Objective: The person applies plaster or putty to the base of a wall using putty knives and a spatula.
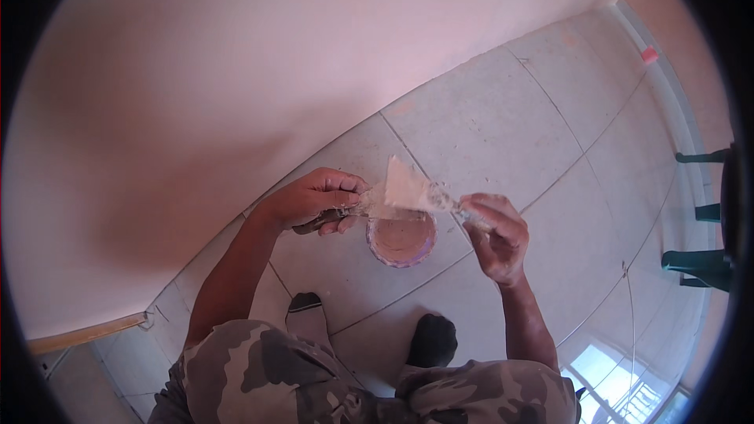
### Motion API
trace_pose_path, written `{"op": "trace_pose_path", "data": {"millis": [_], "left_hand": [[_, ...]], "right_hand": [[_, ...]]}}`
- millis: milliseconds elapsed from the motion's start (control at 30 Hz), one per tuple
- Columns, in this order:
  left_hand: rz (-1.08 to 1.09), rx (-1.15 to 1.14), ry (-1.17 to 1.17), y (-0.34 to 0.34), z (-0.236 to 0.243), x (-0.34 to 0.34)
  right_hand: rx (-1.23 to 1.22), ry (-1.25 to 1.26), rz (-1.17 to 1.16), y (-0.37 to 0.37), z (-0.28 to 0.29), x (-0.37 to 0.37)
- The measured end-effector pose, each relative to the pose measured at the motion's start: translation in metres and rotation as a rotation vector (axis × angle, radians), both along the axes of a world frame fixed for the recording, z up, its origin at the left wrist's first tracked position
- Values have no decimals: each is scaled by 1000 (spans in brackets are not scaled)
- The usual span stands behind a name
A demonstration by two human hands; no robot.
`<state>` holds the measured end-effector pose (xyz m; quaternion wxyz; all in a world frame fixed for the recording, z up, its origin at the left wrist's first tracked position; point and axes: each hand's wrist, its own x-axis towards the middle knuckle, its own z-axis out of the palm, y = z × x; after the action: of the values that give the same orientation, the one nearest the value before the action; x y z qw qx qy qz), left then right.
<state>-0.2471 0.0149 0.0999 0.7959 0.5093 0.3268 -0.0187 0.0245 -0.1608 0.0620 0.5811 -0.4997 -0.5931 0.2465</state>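
My left hand [326, 198] is closed around the dark handle of a putty knife [375, 204], whose blade is smeared with pale filler. In my right hand [496, 235] is a second putty knife [407, 185], its wide blade coated in pinkish filler and pointing up to the left. The two blades meet or overlap; whether they touch I cannot tell. Just below them stands a round tub [402, 240] with a purplish rim, holding smooth pinkish filler. The blades hide the far part of its rim.
A pale pink wall [236, 55] rises on the left and far side. Grey floor tiles [503, 126] carry small crumbs. Green chair legs [695, 261] stand at the right, and a pink scrap [649, 55] lies by the far-right wall. My feet [433, 339] are close to the tub.
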Motion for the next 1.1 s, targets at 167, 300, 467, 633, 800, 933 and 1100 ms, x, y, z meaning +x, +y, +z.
{"op": "trace_pose_path", "data": {"millis": [167,300,467,633,800,933,1100], "left_hand": [[-90,26,-58,-2,10,-10],[-158,103,-63,-1,11,-16],[-164,134,-56,2,5,-22],[-132,116,-16,0,7,-23],[40,198,-77,-2,12,-26],[165,424,-57,-7,4,-9],[291,538,-101,-27,-21,5]], "right_hand": [[133,-208,39,-8,0,1],[121,-336,84,-13,9,8],[122,-434,53,-26,8,18],[117,-543,-68,-35,5,30],[-49,-432,-161,-56,2,27],[-314,174,-275,-78,6,-5],[-511,850,-350,-75,16,-39]]}}
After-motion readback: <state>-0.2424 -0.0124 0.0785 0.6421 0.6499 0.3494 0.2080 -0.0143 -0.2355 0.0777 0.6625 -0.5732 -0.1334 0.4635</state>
